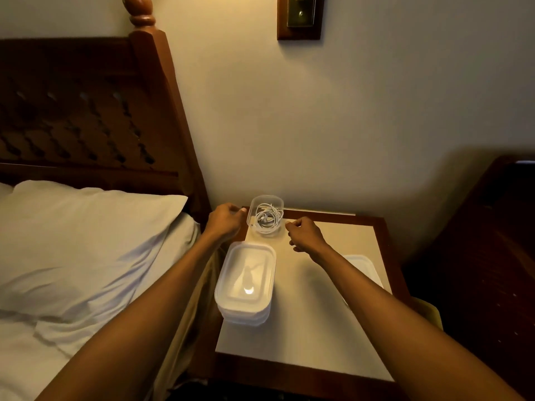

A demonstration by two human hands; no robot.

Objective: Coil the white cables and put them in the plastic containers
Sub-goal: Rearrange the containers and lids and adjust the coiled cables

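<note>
White cable point(267, 219) is lying coiled inside the open container point(265, 198), which is sitting at the far left corner of the bedside table point(304, 337), and we are flanking it on both sides. Starting from the left, our left hand point(224, 219) is hovering just beside the container's left wall, fingers curled and fingertips reaching the rim, though we cannot tell whether they are gripping it or only touching. The container is running its long axis near to far, with the stack of closed containers point(246, 280) sitting just on its near side. Our right hand point(305, 234) is hanging just beside the right wall, fingers curled, thumb and forefinger drawn together; whether it is pinching anything we cannot tell. Further right and nearer, a loose lid point(363, 267) is lying flat, partly under our right forearm. We are judging that this lid comes next, and the right hand is the nearer one to it.
</note>
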